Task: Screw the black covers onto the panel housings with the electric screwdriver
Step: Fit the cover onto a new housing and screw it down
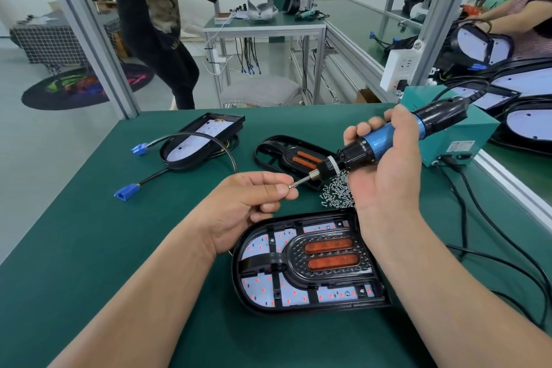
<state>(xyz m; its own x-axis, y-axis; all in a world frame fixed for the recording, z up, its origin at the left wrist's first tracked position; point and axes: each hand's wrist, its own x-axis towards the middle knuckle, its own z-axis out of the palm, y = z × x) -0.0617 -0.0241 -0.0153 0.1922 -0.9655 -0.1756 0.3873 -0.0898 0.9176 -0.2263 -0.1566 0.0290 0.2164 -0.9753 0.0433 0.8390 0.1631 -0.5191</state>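
Fingers: thumb and forefinger (277,185) of the left hand (245,206) pinch a small screw (290,186); the right hand (385,167) is wrapped round the electric screwdriver (388,137).
Bit: the driver bit (301,182) meets the screw; seat the head squarely on it before letting go, or it may tilt and drop.
Cover: the black cover (328,260) lies inside its panel housing (239,275), flat on the tabletop (104,248) just below both hands.
Approach: likely best to stand the driver upright over an unfilled hole, press lightly, and steady the housing with the freed hand.
Screws: a loose pile (337,193) sits beside the right wrist.
Behind: a second cover (286,155) and another housing (197,140).
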